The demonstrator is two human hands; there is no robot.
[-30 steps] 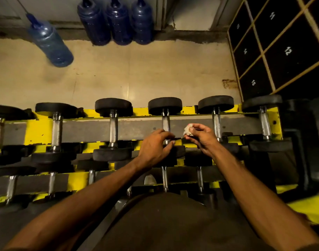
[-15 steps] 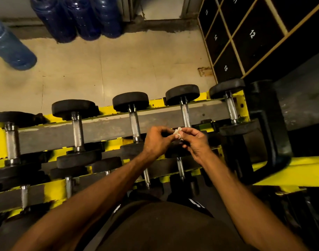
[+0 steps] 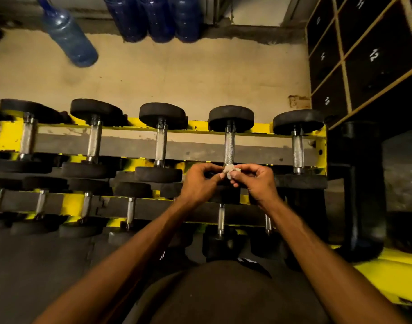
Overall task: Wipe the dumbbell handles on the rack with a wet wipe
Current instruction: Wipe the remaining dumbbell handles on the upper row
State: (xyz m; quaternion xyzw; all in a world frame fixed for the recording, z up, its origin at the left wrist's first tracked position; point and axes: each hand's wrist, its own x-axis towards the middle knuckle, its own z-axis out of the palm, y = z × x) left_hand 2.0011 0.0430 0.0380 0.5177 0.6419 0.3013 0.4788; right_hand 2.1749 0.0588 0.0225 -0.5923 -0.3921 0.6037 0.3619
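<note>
I noted the wet wipe bunched into a small wad, pinched between the curled fingertips of the left hand and the right hand. The wad lay just beyond both thumbs, at the near end of a knurled dumbbell handle on the yellow rack; I could not confirm contact with it.

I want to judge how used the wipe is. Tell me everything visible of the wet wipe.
The wet wipe is a small off-white, greyish wad, crumpled rather than spread, looking like soft tissue or cloth. The left hand and right hand both pinch it at their fingertips. It sits at the near end of a knurled metal dumbbell handle on the top row; whether it touches the handle cannot be told.
</note>
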